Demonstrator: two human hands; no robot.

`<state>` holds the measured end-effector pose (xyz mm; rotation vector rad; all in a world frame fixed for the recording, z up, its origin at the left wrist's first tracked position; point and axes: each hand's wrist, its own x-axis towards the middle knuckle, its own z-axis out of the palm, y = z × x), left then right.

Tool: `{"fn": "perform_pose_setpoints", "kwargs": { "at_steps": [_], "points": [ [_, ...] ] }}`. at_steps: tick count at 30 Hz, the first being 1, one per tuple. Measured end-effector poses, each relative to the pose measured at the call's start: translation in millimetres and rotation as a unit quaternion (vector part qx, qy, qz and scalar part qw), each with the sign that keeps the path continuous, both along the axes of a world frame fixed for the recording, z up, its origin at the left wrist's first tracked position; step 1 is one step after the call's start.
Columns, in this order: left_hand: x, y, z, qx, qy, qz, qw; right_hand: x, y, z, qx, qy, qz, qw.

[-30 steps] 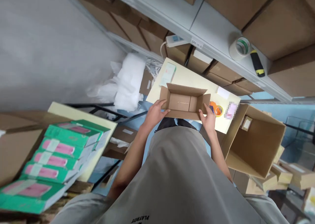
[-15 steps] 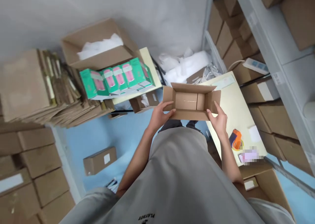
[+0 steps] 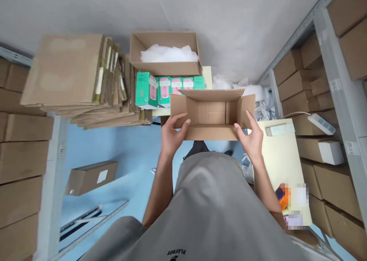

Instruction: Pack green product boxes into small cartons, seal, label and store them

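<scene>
An open cardboard box [image 3: 212,132] is held in front of my waist, its flaps spread and its bare inside facing up. My left hand [image 3: 173,135] grips its left end, thumb on the near flap and fingers against the left side flap. At the right end my right hand [image 3: 251,136] pinches it the same way. Beyond the box stands a row of green boxes with pink pictures [image 3: 146,91], partly hidden behind its raised far flap.
Flattened cartons [image 3: 65,70] are stacked at the left. A larger carton [image 3: 166,68] holds white foam wrap. To the right, a pale table [image 3: 281,154] carries an orange tape dispenser [image 3: 284,196]. Shelves of boxes [image 3: 341,177] flank both sides. A taped carton [image 3: 91,177] lies on the blue floor.
My view has turned and levelled, bringing the green boxes and flattened cartons nearer the middle. The open box stays in both hands and now appears slightly larger, in front of the green boxes.
</scene>
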<state>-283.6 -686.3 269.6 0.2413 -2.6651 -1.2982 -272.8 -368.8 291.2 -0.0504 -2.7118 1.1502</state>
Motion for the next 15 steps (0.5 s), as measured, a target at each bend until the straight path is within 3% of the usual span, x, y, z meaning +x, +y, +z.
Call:
{"fn": "perform_pose_setpoints", "kwargs": {
  "at_steps": [4,9,12,15],
  "points": [
    [-43.2,-79.1,9.7,0.002,0.022,0.019,1.0,-47.3,-76.1,6.7,0.001,0.01,0.017,1.0],
    [-104.1,-170.7,19.2,0.013,0.024,0.017,0.999,-107.4,-161.3,0.0,0.006,-0.011,0.025,1.0],
    [-135.2,-210.6,20.2,0.013,-0.006,0.007,1.0,-138.5,-198.1,-2.3,0.01,-0.032,0.028,0.999],
    [-157.3,-234.7,15.1,0.015,-0.031,-0.002,0.999,-165.0,-219.4,-3.0,0.016,-0.053,0.033,0.998]
  ]
}}
